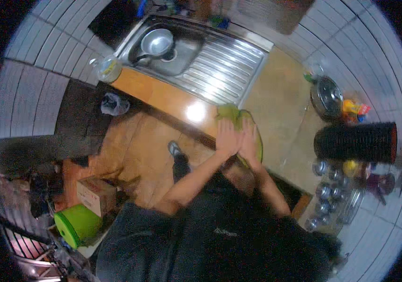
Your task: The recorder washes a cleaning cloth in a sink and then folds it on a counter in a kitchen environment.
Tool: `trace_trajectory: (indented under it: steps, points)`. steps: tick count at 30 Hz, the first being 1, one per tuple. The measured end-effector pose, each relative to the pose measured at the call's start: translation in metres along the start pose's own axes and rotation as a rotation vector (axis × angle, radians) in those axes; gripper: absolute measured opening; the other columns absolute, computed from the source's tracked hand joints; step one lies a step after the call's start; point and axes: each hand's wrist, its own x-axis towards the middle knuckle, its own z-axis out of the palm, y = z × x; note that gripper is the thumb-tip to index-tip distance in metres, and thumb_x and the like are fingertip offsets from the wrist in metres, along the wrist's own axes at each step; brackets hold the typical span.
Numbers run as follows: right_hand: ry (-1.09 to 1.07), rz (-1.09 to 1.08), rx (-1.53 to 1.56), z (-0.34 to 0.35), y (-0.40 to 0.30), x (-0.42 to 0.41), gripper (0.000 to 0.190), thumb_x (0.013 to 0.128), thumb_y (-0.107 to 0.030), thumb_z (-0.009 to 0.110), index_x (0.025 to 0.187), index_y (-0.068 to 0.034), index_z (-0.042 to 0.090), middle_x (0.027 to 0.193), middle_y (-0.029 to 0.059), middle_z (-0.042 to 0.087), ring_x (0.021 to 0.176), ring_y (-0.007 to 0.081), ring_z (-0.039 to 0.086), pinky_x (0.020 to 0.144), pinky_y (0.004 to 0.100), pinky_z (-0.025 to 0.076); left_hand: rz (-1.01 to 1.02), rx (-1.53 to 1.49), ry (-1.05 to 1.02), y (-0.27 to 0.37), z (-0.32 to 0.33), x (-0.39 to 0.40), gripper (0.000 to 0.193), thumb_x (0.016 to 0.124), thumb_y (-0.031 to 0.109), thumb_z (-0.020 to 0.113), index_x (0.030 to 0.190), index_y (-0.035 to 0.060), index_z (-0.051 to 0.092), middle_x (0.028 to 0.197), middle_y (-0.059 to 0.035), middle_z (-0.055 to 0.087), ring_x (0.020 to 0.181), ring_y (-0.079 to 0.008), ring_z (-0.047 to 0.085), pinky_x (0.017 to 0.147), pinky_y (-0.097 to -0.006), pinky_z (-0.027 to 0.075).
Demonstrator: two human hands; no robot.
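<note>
A green cloth point(228, 111) lies on the counter at the near corner of the steel sink's ribbed drainboard point(222, 70). Both hands rest flat on the cloth side by side, thumbs close together. My left hand point(228, 137) covers its left part, near the counter's front edge. On its right part lies my right hand point(249, 141), with green fabric showing around it. Fingers point away from me; their tips are blurred. Whether either hand grips a fold of the cloth cannot be seen.
A metal pan point(157, 42) sits in the sink basin. A plastic container point(108, 69) stands at the counter's left end. Along the right wall are a glass lid point(327, 97), a dark ribbed cylinder point(356, 142) and several glasses point(323, 190). A cardboard box point(97, 195) is at lower left.
</note>
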Motion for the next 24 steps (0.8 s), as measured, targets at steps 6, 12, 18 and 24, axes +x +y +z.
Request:
trace_trajectory:
  steps: [6,12,18,24]
  points:
    - [-0.044,-0.077,0.107,-0.011,-0.089,0.029,0.063,0.092,-0.033,0.037,0.143,0.0,0.023,0.15,0.0209,0.018,0.14,0.0357,0.014,0.112,0.0549,0.004,-0.02,-0.01,0.111,-0.079,-0.02,-0.047,0.066,0.094,0.04,0.03,0.127,-0.016,0.04,0.136,-0.0311,0.037,0.136,-0.0383,0.023,0.114,-0.0468,0.01]
    - [-0.052,-0.223,0.045,0.014,-0.169,0.111,0.061,0.092,-0.032,0.034,0.144,-0.003,0.023,0.15,0.019,0.019,0.14,0.0325,0.015,0.111,0.0561,0.005,-0.223,0.086,0.112,-0.181,-0.049,-0.037,0.069,0.093,0.042,0.032,0.132,-0.0144,0.034,0.141,-0.0291,0.031,0.137,-0.0383,0.02,0.114,-0.0452,0.01]
    - [-0.004,-0.248,0.02,0.038,-0.236,0.209,0.062,0.093,-0.035,0.034,0.144,-0.004,0.022,0.151,0.0188,0.018,0.14,0.0325,0.015,0.112,0.0552,0.005,-0.224,0.071,0.242,-0.293,-0.076,0.017,0.069,0.095,0.044,0.029,0.127,-0.0164,0.039,0.138,-0.0312,0.034,0.135,-0.041,0.023,0.113,-0.0472,0.013]
    - [0.012,-0.113,0.007,0.058,-0.304,0.279,0.061,0.094,-0.037,0.032,0.146,-0.006,0.02,0.151,0.0174,0.017,0.141,0.0312,0.014,0.111,0.0556,0.004,-0.195,-0.058,0.239,-0.383,-0.112,0.048,0.07,0.092,0.044,0.039,0.128,-0.0154,0.038,0.138,-0.0325,0.033,0.134,-0.0422,0.024,0.113,-0.0474,0.014]
